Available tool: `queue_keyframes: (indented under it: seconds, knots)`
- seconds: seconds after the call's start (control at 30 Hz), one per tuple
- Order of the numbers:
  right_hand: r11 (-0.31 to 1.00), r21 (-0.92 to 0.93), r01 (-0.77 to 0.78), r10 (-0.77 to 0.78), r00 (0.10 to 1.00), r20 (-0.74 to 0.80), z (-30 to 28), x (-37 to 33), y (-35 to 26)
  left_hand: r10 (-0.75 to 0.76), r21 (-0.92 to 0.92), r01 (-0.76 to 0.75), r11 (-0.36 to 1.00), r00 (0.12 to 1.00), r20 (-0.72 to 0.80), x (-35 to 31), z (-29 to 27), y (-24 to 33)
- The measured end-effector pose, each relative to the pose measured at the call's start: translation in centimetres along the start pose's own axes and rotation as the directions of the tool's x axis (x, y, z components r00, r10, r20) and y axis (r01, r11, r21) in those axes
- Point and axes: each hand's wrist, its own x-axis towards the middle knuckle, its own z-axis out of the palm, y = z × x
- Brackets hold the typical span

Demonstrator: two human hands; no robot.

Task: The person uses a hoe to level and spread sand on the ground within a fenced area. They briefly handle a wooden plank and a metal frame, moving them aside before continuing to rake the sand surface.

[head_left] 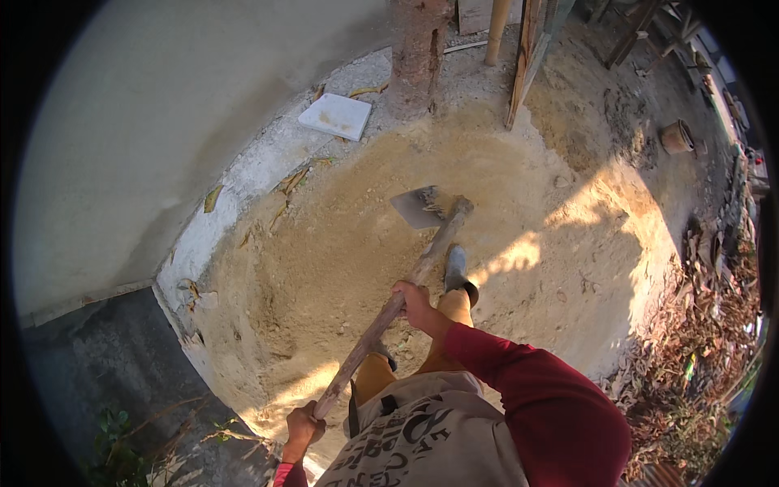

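While your right hand [415,305] is wrapping the mid-shaft of the wooden-handled hoe [375,333] near frame centre, your left hand [301,427] is clenching its butt end, lower left of centre. Long axis is running diagonally, lower left to upper right; the metal blade [415,208] is lying beyond both hands, above centre, right hand nearer. Can't tell if it's touching the sandy soil [324,243]. Your right arm is reaching forward, elbow bending outward; your left forearm is mostly leaving frame at bottom.
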Motion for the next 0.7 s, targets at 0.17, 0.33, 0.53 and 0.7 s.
queue_keyframes:
  seconds: [0.17,0.33,0.53,0.7]
  knots:
    - [0.945,0.315,0.093,-0.031,0.980,-0.198,-17.8,1.0,-11.9,0.233,0.037,-0.254,0.966,0.929,0.288,8.4,-3.3,18.4]
    - [0.805,0.582,0.117,0.012,0.977,-0.214,-31.0,-2.1,-15.3,0.219,0.228,-0.381,0.896,0.826,0.520,12.6,-6.2,35.6]
    - [0.571,0.806,0.157,0.216,0.918,-0.332,-40.5,-4.2,-9.7,0.292,0.335,-0.582,0.741,0.729,0.619,16.8,-6.1,46.4]
    - [0.362,0.918,0.161,0.359,0.885,-0.297,-42.1,-5.5,-4.6,0.383,0.316,-0.689,0.653,0.660,0.647,20.6,-5.4,52.5]
